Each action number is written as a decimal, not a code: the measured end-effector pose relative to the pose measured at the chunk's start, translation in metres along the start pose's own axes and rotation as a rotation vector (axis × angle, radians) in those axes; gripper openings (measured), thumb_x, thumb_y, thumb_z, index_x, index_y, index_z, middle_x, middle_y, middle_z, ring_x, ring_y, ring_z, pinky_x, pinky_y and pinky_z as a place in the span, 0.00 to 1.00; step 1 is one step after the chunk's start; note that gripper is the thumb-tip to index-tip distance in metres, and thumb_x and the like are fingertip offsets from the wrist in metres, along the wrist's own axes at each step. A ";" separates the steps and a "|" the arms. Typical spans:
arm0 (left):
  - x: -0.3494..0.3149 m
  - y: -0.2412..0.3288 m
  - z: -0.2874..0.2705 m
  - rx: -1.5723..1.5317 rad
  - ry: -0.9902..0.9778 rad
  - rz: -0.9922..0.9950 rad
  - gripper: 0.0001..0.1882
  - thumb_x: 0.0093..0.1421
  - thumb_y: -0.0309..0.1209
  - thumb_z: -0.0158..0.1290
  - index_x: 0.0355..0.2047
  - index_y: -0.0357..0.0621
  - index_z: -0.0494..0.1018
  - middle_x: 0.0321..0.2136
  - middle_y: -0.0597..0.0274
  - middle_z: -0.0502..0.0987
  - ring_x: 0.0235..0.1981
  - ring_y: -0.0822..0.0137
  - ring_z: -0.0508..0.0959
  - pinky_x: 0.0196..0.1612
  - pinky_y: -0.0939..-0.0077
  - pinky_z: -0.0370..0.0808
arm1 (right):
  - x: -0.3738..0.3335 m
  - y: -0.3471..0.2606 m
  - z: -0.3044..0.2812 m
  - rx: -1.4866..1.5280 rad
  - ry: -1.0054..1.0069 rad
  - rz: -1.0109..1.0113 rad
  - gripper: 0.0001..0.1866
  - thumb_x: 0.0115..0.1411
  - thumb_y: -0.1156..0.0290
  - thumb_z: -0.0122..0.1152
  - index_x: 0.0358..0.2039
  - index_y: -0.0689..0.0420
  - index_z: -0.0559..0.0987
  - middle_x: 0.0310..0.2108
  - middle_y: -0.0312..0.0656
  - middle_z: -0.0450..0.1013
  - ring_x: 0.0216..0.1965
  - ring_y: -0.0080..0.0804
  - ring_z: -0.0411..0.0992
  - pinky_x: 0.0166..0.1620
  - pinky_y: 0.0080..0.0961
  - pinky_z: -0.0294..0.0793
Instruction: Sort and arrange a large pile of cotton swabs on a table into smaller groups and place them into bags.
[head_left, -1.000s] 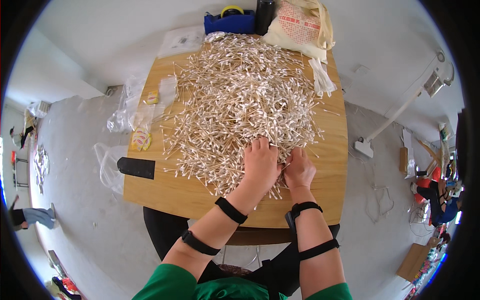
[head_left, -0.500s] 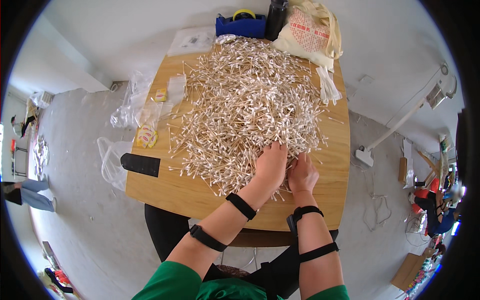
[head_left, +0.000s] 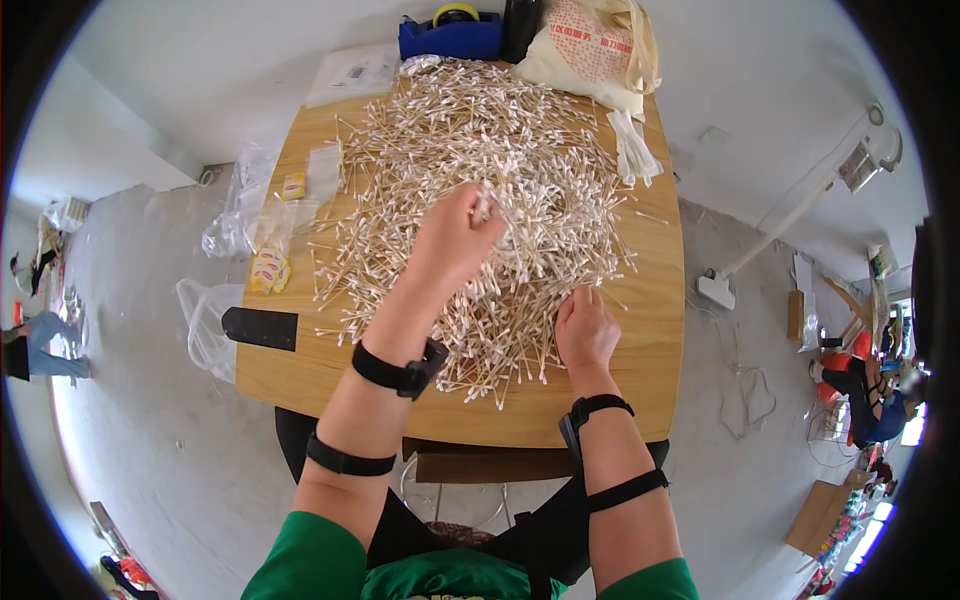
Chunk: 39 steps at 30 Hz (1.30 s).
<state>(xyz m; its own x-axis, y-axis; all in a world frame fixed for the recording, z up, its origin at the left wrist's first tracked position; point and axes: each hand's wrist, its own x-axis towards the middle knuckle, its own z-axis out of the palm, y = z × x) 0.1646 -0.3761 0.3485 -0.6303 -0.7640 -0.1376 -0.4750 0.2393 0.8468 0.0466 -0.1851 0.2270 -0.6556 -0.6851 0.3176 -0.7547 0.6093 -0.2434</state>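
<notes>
A large heap of white cotton swabs [head_left: 500, 170] covers most of the wooden table [head_left: 655, 300]. My left hand [head_left: 455, 235] is raised over the middle of the heap, its fingers pinched on a few cotton swabs. My right hand [head_left: 585, 330] rests at the heap's near right edge, fingers curled down onto the swabs there; whether it holds any is hidden. Both forearms wear black bands.
Clear plastic bags [head_left: 255, 215] and small yellow packets [head_left: 265, 268] lie on the table's left edge, with a black flat object [head_left: 260, 328] at the near left corner. A blue box [head_left: 450, 38] and a cloth bag [head_left: 595, 50] stand at the far edge. Loose cables [head_left: 750, 390] lie on the floor to the right.
My left hand has lifted from the heap's near edge and moved up over its middle with a few swabs. My right hand has stayed near the front right edge.
</notes>
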 end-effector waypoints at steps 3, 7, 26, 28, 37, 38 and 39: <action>0.012 -0.006 -0.015 0.058 0.113 -0.033 0.12 0.63 0.31 0.54 0.43 0.38 0.72 0.31 0.58 0.76 0.26 0.69 0.71 0.30 0.72 0.69 | 0.000 0.003 0.001 0.019 0.017 -0.009 0.04 0.59 0.69 0.55 0.28 0.52 0.71 0.26 0.40 0.72 0.25 0.43 0.74 0.26 0.39 0.74; 0.028 -0.054 -0.026 0.194 0.396 0.227 0.14 0.63 0.28 0.52 0.49 0.40 0.72 0.40 0.46 0.76 0.37 0.53 0.79 0.39 0.61 0.75 | 0.000 0.000 0.001 0.002 -0.014 0.013 0.05 0.59 0.68 0.54 0.28 0.52 0.71 0.27 0.41 0.72 0.26 0.44 0.74 0.26 0.40 0.74; -0.135 -0.058 0.032 0.568 -0.015 0.121 0.26 0.53 0.36 0.63 0.51 0.47 0.70 0.45 0.52 0.71 0.45 0.49 0.73 0.42 0.58 0.76 | 0.002 -0.002 -0.002 -0.026 -0.077 0.038 0.04 0.61 0.67 0.51 0.31 0.53 0.72 0.28 0.42 0.73 0.27 0.45 0.75 0.28 0.41 0.74; -0.134 -0.057 0.046 0.625 -0.032 0.103 0.39 0.50 0.35 0.65 0.61 0.50 0.62 0.52 0.48 0.65 0.50 0.45 0.70 0.45 0.55 0.75 | 0.002 -0.002 -0.004 -0.029 -0.114 0.054 0.04 0.61 0.67 0.51 0.32 0.53 0.72 0.28 0.42 0.73 0.28 0.46 0.75 0.28 0.41 0.75; -0.102 -0.053 0.069 0.474 0.037 0.080 0.28 0.51 0.22 0.57 0.53 0.50 0.65 0.47 0.47 0.64 0.48 0.46 0.72 0.38 0.56 0.78 | 0.002 -0.003 -0.001 -0.035 -0.120 0.052 0.04 0.62 0.67 0.51 0.33 0.52 0.72 0.29 0.43 0.73 0.28 0.47 0.75 0.29 0.43 0.74; -0.098 -0.053 0.067 0.475 0.038 0.078 0.28 0.51 0.22 0.57 0.53 0.50 0.65 0.47 0.47 0.64 0.48 0.46 0.72 0.38 0.56 0.78 | 0.001 -0.003 -0.001 -0.032 -0.095 0.043 0.04 0.61 0.67 0.52 0.32 0.52 0.72 0.29 0.42 0.73 0.27 0.46 0.75 0.28 0.43 0.74; -0.095 -0.053 0.063 0.419 0.025 0.069 0.26 0.51 0.22 0.57 0.51 0.50 0.66 0.45 0.48 0.66 0.45 0.47 0.74 0.37 0.57 0.78 | 0.001 -0.003 -0.001 -0.028 -0.069 0.034 0.04 0.61 0.67 0.53 0.31 0.52 0.72 0.28 0.42 0.73 0.27 0.46 0.75 0.27 0.43 0.74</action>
<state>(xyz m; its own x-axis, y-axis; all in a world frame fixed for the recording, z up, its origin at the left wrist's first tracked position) 0.2109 -0.2784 0.2844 -0.6565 -0.7509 -0.0714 -0.6441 0.5089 0.5711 0.0480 -0.1872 0.2287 -0.6822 -0.6888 0.2455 -0.7312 0.6433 -0.2270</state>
